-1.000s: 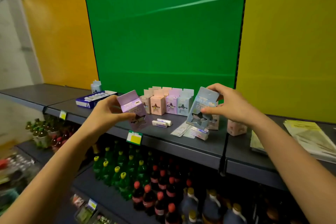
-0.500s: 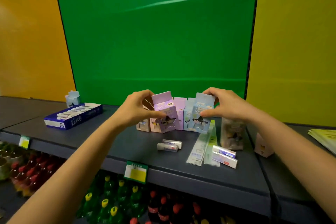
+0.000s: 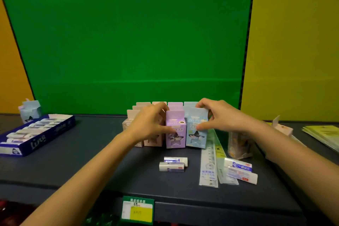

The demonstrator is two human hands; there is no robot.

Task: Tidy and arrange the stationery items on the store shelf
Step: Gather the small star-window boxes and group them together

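On the dark shelf (image 3: 77, 169) a purple star-window box (image 3: 175, 130) stands upright in the front row, my left hand (image 3: 150, 124) gripping its left side. Right beside it stands a light blue star-window box (image 3: 196, 134), held at its top and side by my right hand (image 3: 216, 115). The two boxes touch. Pink boxes (image 3: 153, 140) stand left of them, partly hidden by my left hand, and more pastel boxes (image 3: 175, 104) line up behind.
Two erasers (image 3: 173, 163) lie in front of the boxes. Rulers in sleeves (image 3: 209, 165) and two more erasers (image 3: 241, 170) lie to the right, beside a clear packet (image 3: 238, 145). A blue eraser tray (image 3: 34, 134) sits left, yellow-green papers (image 3: 324, 135) far right. A price tag (image 3: 138, 210) hangs on the shelf edge.
Both hands carried the purple and blue boxes from in front of the shelf back to the row and set them upright side by side. The view moved closer to the shelf.
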